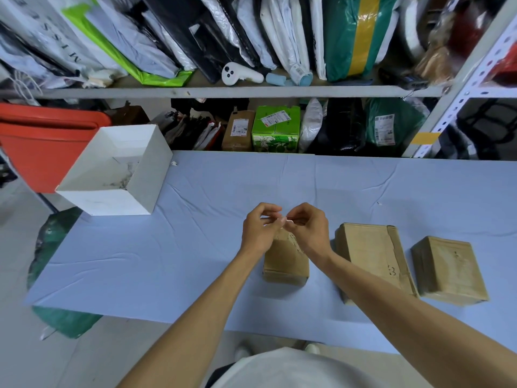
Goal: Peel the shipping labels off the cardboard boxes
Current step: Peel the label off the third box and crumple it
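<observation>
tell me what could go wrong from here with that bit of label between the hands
The white scrap pinched between the left hand and right hand is tiny and likely sticky; it may cling to the fingers or tear. The white open box with scraps inside sits far left, so the scrap could drop onto the blue cloth on the way. Neither hand steadies the small cardboard box below, so a bump could shift it.

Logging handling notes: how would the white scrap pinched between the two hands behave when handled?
The label scrap looks thin and tiny, so probably floppy and almost weightless. The left hand and right hand both pinch it at the fingertips, so it may cling to skin by leftover adhesive rather than drop freely.
</observation>
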